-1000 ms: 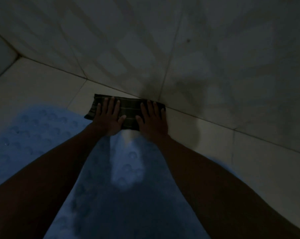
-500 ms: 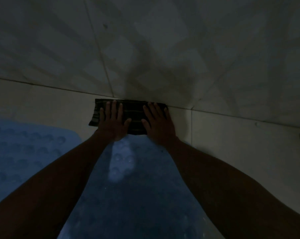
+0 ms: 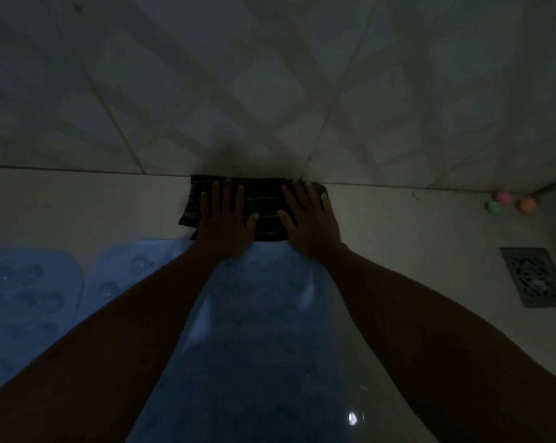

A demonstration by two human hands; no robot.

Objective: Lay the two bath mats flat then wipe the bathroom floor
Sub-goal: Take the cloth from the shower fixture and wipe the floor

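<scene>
A dark striped cloth (image 3: 265, 212) lies folded on the pale floor tile (image 3: 78, 206), right against the foot of the wall. My left hand (image 3: 225, 219) presses flat on its left half and my right hand (image 3: 308, 219) on its right half, fingers spread, not curled around it. Two blue bath mats lie flat side by side: one (image 3: 24, 298) at the left, the other (image 3: 257, 330) under my forearms, its far edge touching the cloth.
The tiled wall (image 3: 270, 75) rises just beyond the cloth. A square metal floor drain (image 3: 535, 276) sits at the right. Small pink (image 3: 503, 196), orange (image 3: 526, 204) and green (image 3: 494, 206) objects lie in the far right corner.
Both hands and the cloth have slid rightward along the foot of the wall. My view turned right, bringing the drain and the coloured objects into sight.
</scene>
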